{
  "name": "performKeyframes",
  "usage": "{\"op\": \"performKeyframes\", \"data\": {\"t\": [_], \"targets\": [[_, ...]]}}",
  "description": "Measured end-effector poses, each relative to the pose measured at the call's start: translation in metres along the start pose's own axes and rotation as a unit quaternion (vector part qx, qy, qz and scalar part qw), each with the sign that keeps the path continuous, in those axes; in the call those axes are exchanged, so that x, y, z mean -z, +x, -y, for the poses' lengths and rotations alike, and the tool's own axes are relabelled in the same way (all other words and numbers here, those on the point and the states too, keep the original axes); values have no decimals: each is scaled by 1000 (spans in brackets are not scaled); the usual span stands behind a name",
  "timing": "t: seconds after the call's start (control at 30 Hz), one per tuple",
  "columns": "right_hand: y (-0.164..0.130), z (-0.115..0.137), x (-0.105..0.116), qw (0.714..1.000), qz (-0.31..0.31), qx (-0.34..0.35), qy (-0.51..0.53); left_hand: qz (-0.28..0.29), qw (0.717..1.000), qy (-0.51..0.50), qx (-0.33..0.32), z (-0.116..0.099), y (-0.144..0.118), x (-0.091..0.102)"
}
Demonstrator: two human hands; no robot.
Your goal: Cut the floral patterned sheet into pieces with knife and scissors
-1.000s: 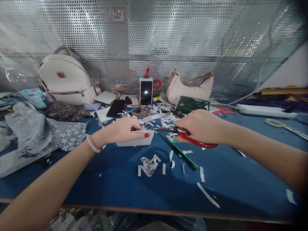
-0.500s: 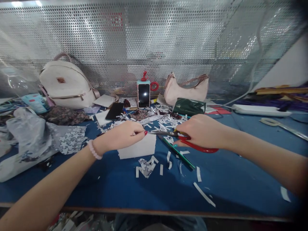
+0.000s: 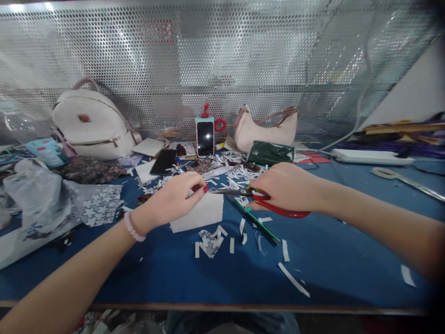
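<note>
Since a moment ago the white sheet (image 3: 200, 214) sits slightly lower and tilts more toward the viewer, just left of the frame's centre, and the whole scene slides a little leftward. The left hand (image 3: 175, 198) stays pinched on the sheet's upper edge, thumb and fingers pressed together. The right hand (image 3: 287, 185) remains curled through the red handles of the scissors (image 3: 259, 198), whose blades point left, nearly closed, at the sheet's top corner.

Across the blue surface (image 3: 347, 250): a white backpack (image 3: 92, 120) at upper left, a pale handbag (image 3: 266, 127) at upper centre, patterned fabric (image 3: 99, 206) at left, a dark green pouch (image 3: 271, 153), an upright phone (image 3: 205, 138), and a green pencil (image 3: 259, 221) lying under the scissors. Paper strips (image 3: 285, 250) litter the foreground below the hands.
</note>
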State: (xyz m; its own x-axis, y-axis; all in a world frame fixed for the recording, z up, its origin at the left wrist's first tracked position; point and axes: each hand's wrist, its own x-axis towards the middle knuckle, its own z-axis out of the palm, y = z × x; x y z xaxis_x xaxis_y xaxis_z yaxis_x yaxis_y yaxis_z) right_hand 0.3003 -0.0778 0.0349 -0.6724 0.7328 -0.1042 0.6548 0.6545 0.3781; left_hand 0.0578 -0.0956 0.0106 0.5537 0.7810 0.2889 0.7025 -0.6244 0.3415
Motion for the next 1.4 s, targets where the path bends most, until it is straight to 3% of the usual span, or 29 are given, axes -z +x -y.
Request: {"op": "performKeyframes", "data": {"t": [0.47, 0.97, 1.23, 1.4], "targets": [[2, 1, 4, 1000, 6, 12, -19, 12, 999, 42, -21, 1, -2, -1], [9, 3, 13, 996, -30, 68, -52, 31, 999, 33, -27, 0, -5, -2], [12, 5, 12, 994, -37, 64, -85, 18, 999, 28, -30, 2, -4, -4], [15, 11, 12, 992, -58, 73, -86, -8, 993, 85, -78, -2, -3, -5]]}}
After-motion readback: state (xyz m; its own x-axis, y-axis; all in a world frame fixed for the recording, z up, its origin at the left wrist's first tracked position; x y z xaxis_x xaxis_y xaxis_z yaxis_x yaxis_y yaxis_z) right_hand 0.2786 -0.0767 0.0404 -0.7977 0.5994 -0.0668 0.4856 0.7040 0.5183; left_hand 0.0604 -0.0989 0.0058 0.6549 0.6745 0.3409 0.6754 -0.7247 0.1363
